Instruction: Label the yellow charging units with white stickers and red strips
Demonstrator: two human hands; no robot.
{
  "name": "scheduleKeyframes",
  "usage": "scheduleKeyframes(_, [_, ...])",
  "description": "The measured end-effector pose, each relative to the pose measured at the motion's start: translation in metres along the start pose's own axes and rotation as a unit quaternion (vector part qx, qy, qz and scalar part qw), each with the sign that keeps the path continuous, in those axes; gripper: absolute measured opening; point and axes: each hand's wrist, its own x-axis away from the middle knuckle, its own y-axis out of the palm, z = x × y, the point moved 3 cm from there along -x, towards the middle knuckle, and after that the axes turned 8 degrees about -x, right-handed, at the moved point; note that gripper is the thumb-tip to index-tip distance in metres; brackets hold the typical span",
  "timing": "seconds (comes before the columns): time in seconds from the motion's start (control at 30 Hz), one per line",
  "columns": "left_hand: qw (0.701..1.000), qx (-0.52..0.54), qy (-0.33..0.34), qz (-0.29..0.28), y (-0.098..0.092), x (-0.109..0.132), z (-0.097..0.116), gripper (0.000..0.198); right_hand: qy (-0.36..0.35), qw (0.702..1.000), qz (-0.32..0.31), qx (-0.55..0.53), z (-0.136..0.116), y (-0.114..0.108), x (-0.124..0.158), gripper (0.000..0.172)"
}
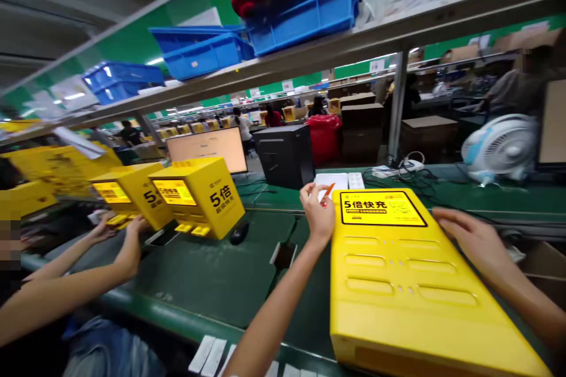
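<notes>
A yellow metal cabinet (389,324) with several recessed slots and a lit yellow label panel (382,208) lies before me. My left hand (319,215) is at its far left corner, with the fingers closed around a small orange pointed piece (329,190); its exact kind is unclear. Over the cabinet's right edge reaches my right hand (471,238), fingers stretched out and apart, close to or touching the side. It holds nothing that I can see.
To the left, a co-worker's hands (128,227) work at a yellow cabinet (132,185), beside another one (221,200). A black mouse (239,233), a computer tower (283,156), a monitor (210,150) and a white fan (504,147) stand around. Blue bins (305,15) sit on the shelf overhead.
</notes>
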Motion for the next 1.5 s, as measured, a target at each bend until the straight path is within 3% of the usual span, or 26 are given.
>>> scheduleKeyframes(0.07, [0.999, 0.001, 0.043, -0.03, -0.015, -0.006, 0.021, 0.028, -0.074, 0.995, -0.029, 0.068, -0.037, 0.003, -0.001, 0.015])
scheduleKeyframes(0.13, [0.995, -0.017, 0.08, -0.054, -0.03, -0.008, 0.044, 0.025, -0.163, 0.978, -0.111, 0.072, -0.078, 0.029, -0.008, 0.022])
scheduleKeyframes(0.2, [0.99, -0.044, 0.103, -0.081, -0.041, -0.007, 0.064, 0.025, -0.2, 0.964, -0.166, 0.05, -0.106, 0.062, -0.016, 0.027])
scheduleKeyframes(0.3, [0.986, -0.056, 0.09, -0.129, -0.046, 0.001, 0.086, 0.028, -0.186, 0.96, -0.209, 0.026, -0.117, 0.099, -0.023, 0.023])
scheduleKeyframes(0.37, [0.985, -0.037, 0.063, -0.157, -0.046, 0.005, 0.091, 0.03, -0.184, 0.959, -0.214, 0.025, -0.114, 0.106, -0.022, 0.018])
scheduleKeyframes(0.47, [0.981, 0.041, 0.012, -0.187, -0.05, 0.006, 0.081, 0.034, -0.176, 0.968, -0.176, 0.023, -0.112, 0.094, -0.017, 0.016])
scheduleKeyframes(0.6, [0.987, 0.081, -0.069, -0.121, -0.073, 0.006, 0.038, 0.054, -0.123, 0.989, -0.088, -0.006, -0.114, 0.062, -0.016, 0.013])
scheduleKeyframes(0.7, [0.951, 0.173, -0.166, -0.194, -0.075, 0.017, 0.008, 0.047, -0.099, 0.992, -0.071, -0.021, -0.115, 0.045, -0.013, 0.014])
scheduleKeyframes(0.77, [0.921, 0.251, -0.205, -0.215, -0.07, 0.025, 0.001, 0.042, -0.089, 0.994, -0.056, -0.028, -0.114, 0.036, -0.01, 0.014])
scheduleKeyframes(0.9, [0.912, 0.294, -0.211, -0.194, -0.058, 0.029, 0.006, 0.037, -0.069, 0.996, -0.04, -0.038, -0.112, 0.026, -0.003, 0.016])
scheduleKeyframes(1.07, [0.93, 0.267, -0.199, -0.154, -0.052, 0.029, 0.016, 0.043, -0.024, 0.998, -0.012, -0.049, -0.098, 0.012, 0.001, 0.02])
scheduleKeyframes(1.13, [0.933, 0.254, -0.194, -0.166, -0.05, 0.032, 0.02, 0.046, -0.015, 0.998, 0.003, -0.054, -0.092, 0.004, 0.004, 0.02])
scheduleKeyframes(1.3, [0.938, 0.232, -0.179, -0.185, -0.047, 0.039, 0.029, 0.029, 0.024, 0.998, 0.013, -0.058, -0.077, -0.011, 0.012, 0.02])
scheduleKeyframes(1.5, [0.949, 0.15, -0.167, -0.223, -0.043, 0.038, 0.024, 0.024, 0.122, 0.99, 0.028, -0.06, -0.051, -0.006, 0.014, 0.031])
